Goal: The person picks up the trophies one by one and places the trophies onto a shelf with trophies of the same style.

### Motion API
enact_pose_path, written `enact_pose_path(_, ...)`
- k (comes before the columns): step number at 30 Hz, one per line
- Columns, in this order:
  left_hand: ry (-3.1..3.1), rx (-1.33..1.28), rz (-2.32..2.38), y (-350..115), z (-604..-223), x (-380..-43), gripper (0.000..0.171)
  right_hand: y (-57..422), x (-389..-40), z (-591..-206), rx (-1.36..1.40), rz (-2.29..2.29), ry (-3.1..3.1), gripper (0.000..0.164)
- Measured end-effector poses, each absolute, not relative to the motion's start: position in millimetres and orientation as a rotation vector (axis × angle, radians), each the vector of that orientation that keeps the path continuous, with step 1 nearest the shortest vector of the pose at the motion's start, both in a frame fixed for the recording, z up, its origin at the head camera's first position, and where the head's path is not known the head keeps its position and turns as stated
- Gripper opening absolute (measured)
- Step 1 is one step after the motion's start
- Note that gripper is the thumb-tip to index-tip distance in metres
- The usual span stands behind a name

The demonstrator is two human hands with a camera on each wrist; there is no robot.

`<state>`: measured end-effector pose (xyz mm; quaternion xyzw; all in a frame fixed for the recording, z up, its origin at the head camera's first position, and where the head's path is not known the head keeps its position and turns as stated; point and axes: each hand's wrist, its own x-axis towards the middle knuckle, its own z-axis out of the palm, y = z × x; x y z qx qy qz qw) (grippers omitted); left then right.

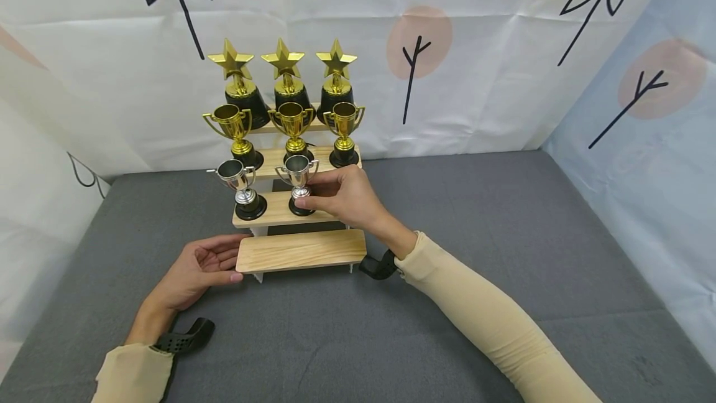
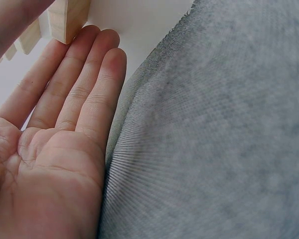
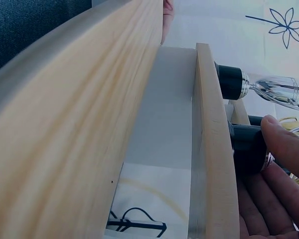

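Observation:
My right hand (image 1: 349,198) pinches a silver trophy cup (image 1: 298,173) low on its stem and black base (image 3: 249,147), which stands on the second step from the front of a wooden tiered stand (image 1: 302,250). A second silver trophy cup (image 1: 237,182) stands to its left on that same step, also in the right wrist view. By the left end of the lowest step, my left hand (image 1: 196,266) has its fingers extended and holds nothing. In the left wrist view its straight fingers (image 2: 84,84) reach up to the wooden step edge (image 2: 67,20).
On the step behind stand three gold trophy cups (image 1: 292,123). Three gold star trophies (image 1: 283,70) line the top step. Grey cloth (image 1: 458,235) covers the table, and a white printed backdrop (image 1: 481,67) rises behind the stand.

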<state>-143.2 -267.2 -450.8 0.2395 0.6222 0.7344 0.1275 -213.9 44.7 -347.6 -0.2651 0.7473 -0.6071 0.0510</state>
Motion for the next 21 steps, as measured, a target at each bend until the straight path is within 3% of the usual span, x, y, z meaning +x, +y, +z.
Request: enact_pose_path(21,1.835,0.678,2.126,-268.6,-452.2,-143.4,0.066,49.5,-207.2,-350.4,-0.81,-1.867,2.313,0.04)
